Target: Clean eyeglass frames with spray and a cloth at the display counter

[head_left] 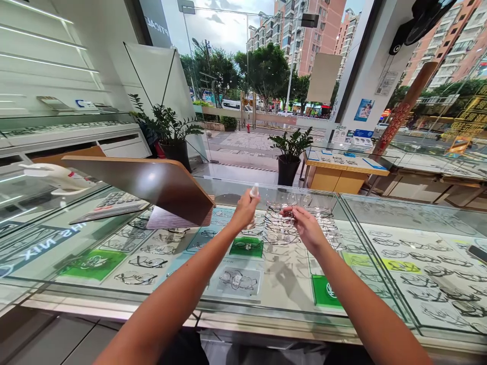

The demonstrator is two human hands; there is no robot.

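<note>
Above the glass display counter (281,304), my left hand (245,209) is closed around what looks like a small white spray bottle (254,190). Its top sticks out over the fingers, and a pale lower part shows beneath them. To the right, my right hand (306,225) pinches thin eyeglasses (292,198) between thumb and fingers; their clear lenses are hard to make out against the glass. Rows of eyeglass frames (281,235) lie below both hands. A green display card (246,247) sits under my left wrist.
A brown board-like mirror back (152,182) leans on the counter at left, beside a calculator (117,200) and a white figurine (57,177). A phone (477,253) lies at the right edge. Potted plants (288,167) stand before the glass doors.
</note>
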